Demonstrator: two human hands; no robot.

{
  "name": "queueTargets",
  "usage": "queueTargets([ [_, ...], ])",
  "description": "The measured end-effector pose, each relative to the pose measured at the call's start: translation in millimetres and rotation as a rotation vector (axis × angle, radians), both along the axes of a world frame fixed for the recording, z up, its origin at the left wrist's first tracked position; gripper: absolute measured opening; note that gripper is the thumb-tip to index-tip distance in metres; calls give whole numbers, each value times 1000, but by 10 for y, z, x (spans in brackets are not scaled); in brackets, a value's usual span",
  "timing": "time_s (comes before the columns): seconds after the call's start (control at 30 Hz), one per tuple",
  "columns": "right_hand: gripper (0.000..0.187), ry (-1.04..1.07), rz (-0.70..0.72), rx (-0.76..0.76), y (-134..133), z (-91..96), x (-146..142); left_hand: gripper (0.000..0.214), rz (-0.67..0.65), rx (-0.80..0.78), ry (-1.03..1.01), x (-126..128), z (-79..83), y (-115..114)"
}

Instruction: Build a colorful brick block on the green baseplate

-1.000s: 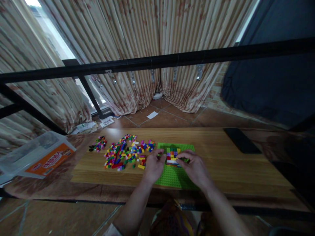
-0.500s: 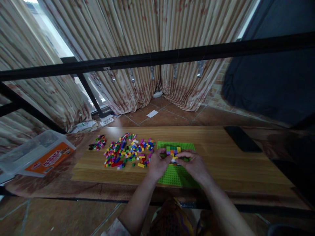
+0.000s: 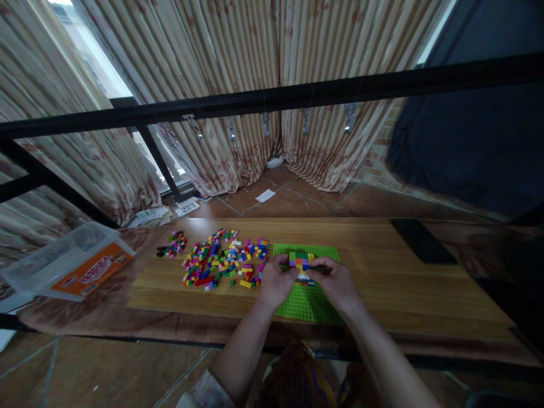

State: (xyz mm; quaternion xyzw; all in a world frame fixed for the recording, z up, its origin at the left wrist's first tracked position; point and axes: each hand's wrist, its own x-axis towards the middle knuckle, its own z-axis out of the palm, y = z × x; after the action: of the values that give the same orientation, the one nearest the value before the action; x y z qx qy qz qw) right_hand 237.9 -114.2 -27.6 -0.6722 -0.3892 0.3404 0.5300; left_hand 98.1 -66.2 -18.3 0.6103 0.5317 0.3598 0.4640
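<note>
A green baseplate [image 3: 325, 252] lies on the wooden table [image 3: 382, 272] in front of me. On it stands a small multicoloured brick build [image 3: 301, 263]. My left hand [image 3: 275, 283] and my right hand [image 3: 335, 284] meet over the build's near side, fingers curled and pressed onto the bricks. What each fingertip pinches is hidden by the hands. A pile of loose coloured bricks [image 3: 221, 263] is spread just left of the baseplate, near my left hand.
A clear plastic box with an orange label [image 3: 72, 266] sits at the table's left end. A black phone [image 3: 423, 241] lies at the back right. A smaller heap of bricks [image 3: 172, 245] lies far left. A black metal rail [image 3: 272, 102] crosses above.
Both hands have drawn closer together over the brick build, covering its lower rows. The camera view has shifted slightly.
</note>
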Motion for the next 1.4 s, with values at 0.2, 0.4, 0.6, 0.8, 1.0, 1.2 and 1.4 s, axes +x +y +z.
queueTargets([
  [0.2, 21, 102, -63, -30, 40, 29, -46, 21, 8, -72, -16, 35, -4, 28],
  [0.4, 23, 212, -110, -64, 48, 69, -84, 26, 79, -63, 7, 72, -63, 30],
  [0.6, 28, 297, -123, -28, -11, 149, -33, 27, 104, -17, -44, -9, -55, -38],
  [0.8, 32, 339, -278, 56, -15, 98, 68, 24, 150, 46, -200, -551, -53, -282],
  [1.0, 31, 365, -306, 113, 8, 137, 28, 20, 266, 20, -37, -1227, -132, -613],
  [1.2, 27, 268, -270, 188, -27, 223, -56, 21, 320, 96, 159, -1363, -90, -621],
  [1.4, 26, 186, -235, 144, -38, 186, -41, 25, 256, 213, 423, -1202, -85, -503],
])
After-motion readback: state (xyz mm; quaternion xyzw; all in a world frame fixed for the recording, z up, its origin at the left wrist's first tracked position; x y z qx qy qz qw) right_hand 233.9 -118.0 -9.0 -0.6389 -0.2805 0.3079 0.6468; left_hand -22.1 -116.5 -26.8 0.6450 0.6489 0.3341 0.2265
